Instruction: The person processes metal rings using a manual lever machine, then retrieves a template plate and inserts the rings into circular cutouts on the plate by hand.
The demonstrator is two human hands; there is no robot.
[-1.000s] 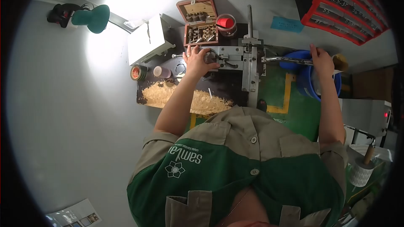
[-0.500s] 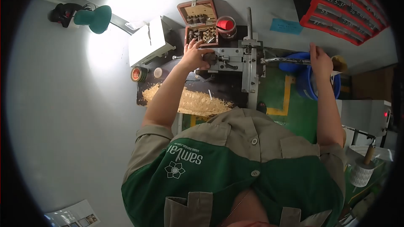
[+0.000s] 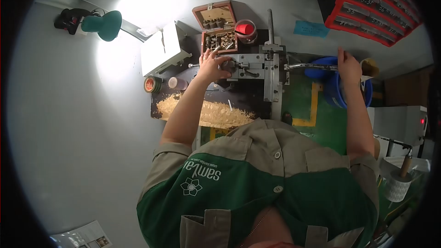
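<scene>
In the head view a metal bench machine [image 3: 251, 59] with a slide and an upright bar sits on the dark workbench. My left hand [image 3: 212, 66] is at its left end, thumb and fingers curved around a dark round knob [image 3: 228, 66]. My right hand [image 3: 350, 68] is closed around the far end of a long metal lever [image 3: 314, 66], which reaches out from the machine's right side. The lever's tip is hidden in that hand. Behind my left hand stands an open wooden box [image 3: 219, 41] holding small metal parts.
A jar with a red lid [image 3: 246, 29] stands beside the box. A round tin [image 3: 152, 84] and a small cylinder [image 3: 177, 83] sit at the bench's left. Under the lever is a blue bucket [image 3: 337, 89]. A red drawer rack [image 3: 367, 7] and a green lamp [image 3: 103, 25] flank the bench.
The view has shifted slightly. Both hands keep practically the same places on the knob and the lever; the left hand's fingers look slightly more bent.
</scene>
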